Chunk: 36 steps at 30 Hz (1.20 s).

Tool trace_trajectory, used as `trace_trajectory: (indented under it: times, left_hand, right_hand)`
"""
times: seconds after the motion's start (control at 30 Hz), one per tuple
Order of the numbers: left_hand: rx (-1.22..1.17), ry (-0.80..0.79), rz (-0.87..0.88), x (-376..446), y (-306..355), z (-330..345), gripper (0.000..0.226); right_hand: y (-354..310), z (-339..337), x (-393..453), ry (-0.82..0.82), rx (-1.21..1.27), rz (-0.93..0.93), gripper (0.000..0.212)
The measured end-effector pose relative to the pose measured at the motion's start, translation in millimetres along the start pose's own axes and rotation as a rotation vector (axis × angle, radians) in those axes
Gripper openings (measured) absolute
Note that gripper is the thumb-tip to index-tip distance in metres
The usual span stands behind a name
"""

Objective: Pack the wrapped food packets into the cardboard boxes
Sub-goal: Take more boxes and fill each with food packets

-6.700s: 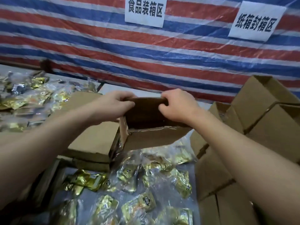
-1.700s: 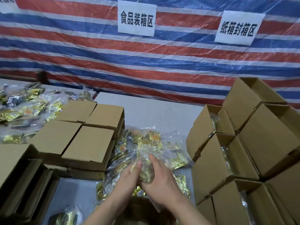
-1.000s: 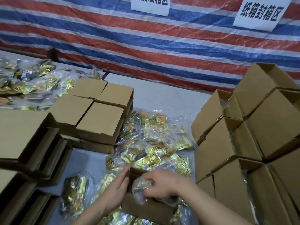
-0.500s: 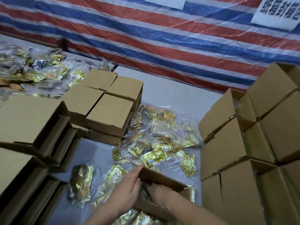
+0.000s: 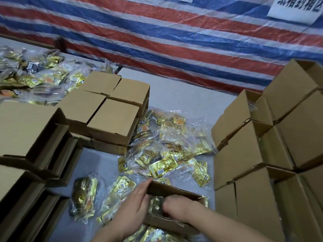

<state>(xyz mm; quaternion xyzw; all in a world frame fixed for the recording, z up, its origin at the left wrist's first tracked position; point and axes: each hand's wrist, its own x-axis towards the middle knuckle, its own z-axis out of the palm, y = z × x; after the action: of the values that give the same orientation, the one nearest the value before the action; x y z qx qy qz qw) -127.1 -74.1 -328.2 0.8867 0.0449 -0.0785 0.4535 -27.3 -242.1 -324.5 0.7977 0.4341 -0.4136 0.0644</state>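
Left hand (image 5: 134,205) flat, fingers straight; right hand (image 5: 176,210) reaching down, fingers hidden.

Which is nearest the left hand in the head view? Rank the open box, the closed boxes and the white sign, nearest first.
From the left hand:
1. Open box, touching it, just right.
2. Closed boxes, farther back, to the left.
3. White sign, on the tarp, top right.

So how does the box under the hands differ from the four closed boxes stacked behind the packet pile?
The open box under the hands has its top open with gold packets visible inside; the closed boxes have flaps shut. The left hand rests against the open box and the right hand reaches into it; nothing touches the closed boxes. The open box lies among loose packets; the closed ones sit beside them. All are plain brown cardboard.
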Motion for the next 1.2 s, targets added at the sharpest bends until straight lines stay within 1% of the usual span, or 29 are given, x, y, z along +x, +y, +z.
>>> trace_trajectory:
  times: [0.07,0.13,0.27,0.37,0.4,0.43,0.5,0.53,0.6,0.7,0.77,0.83,0.87,0.93,0.97,1.0,1.03,1.07,1.13,1.2]
  left_hand:
    - [-0.003,-0.003,0.019,0.7,1.4,-0.5,0.050]
    - [0.010,-0.003,0.036,2.5,3.7,-0.4,0.052]
    - [0.021,0.018,0.031,0.8,4.7,-1.2,0.051]
    - [0.018,0.012,0.023,-2.3,3.2,-3.2,0.052]
    - [0.021,0.015,0.016,-3.4,2.6,-3.6,0.052]
    - [0.029,0.014,0.011,-4.5,2.8,-3.9,0.053]
    - [0.041,0.000,0.012,-5.9,3.9,-3.5,0.054]
    - [0.042,-0.008,0.021,-5.5,5.1,-2.3,0.054]
    - [0.045,-0.011,0.024,-1.8,9.5,0.9,0.053]
    - [0.051,-0.005,-0.018,4.3,13.0,3.5,0.050]
    - [0.049,-0.007,-0.023,4.8,12.4,1.9,0.050]
    - [0.032,-0.022,-0.007,3.8,9.7,-0.3,0.051]
    - [0.015,-0.038,-0.006,2.6,8.6,-1.0,0.051]
    - [-0.013,-0.055,-0.011,1.3,7.8,-1.8,0.052]
    - [-0.015,-0.057,-0.013,1.9,8.1,-2.6,0.052]
    - [-0.015,-0.058,-0.014,2.7,7.9,-2.6,0.053]
    - [-0.022,-0.057,-0.016,4.2,7.7,-2.5,0.053]
    - [-0.031,-0.053,-0.022,5.9,7.1,-2.4,0.052]
    - [-0.064,-0.050,-0.066,11.9,6.1,-4.5,0.044]
    - [-0.111,-0.015,-0.122,27.5,3.9,-9.9,0.041]
  right_hand:
    - [-0.7,7.2,9.7,-0.116,-0.165,-0.030,0.023]
    - [-0.2,9.5,15.2,-0.140,-0.187,-0.014,0.027]
    - [5.0,-1.4,3.0,-0.160,0.062,0.104,0.029]
    - [11.9,-9.3,-11.6,-0.047,0.216,0.128,0.022]
    - [12.8,-9.3,-13.1,-0.033,0.237,0.137,0.021]
    - [12.5,-8.4,-12.9,-0.072,0.217,0.155,0.022]
    - [7.6,-4.9,-10.1,-0.237,0.156,0.214,0.022]
    - [5.2,-3.3,-7.1,-0.291,0.159,0.238,0.020]
    - [1.8,-4.1,-3.9,-0.301,0.234,0.265,0.019]
    - [-4.0,-16.1,-7.9,-0.207,0.321,0.263,0.033]
    - [-5.5,-24.3,-20.8,-0.102,0.351,0.258,0.042]
    - [-2.4,-32.7,-39.9,0.023,0.385,0.225,0.044]
    - [-0.3,-36.0,-50.0,0.114,0.435,0.200,0.042]
    - [2.6,-43.5,-69.3,0.363,0.561,0.173,0.039]
    - [5.4,-44.9,-73.5,0.498,0.573,0.181,0.037]
    - [9.0,-44.6,-74.8,0.606,0.528,0.198,0.035]
    - [11.4,-43.4,-74.9,0.655,0.462,0.227,0.035]
    - [13.5,-40.4,-73.5,0.646,0.412,0.254,0.039]
    - [14.7,-29.3,-66.9,0.519,0.414,0.308,0.049]
    - [13.8,-16.6,-61.2,0.428,0.435,0.352,0.049]
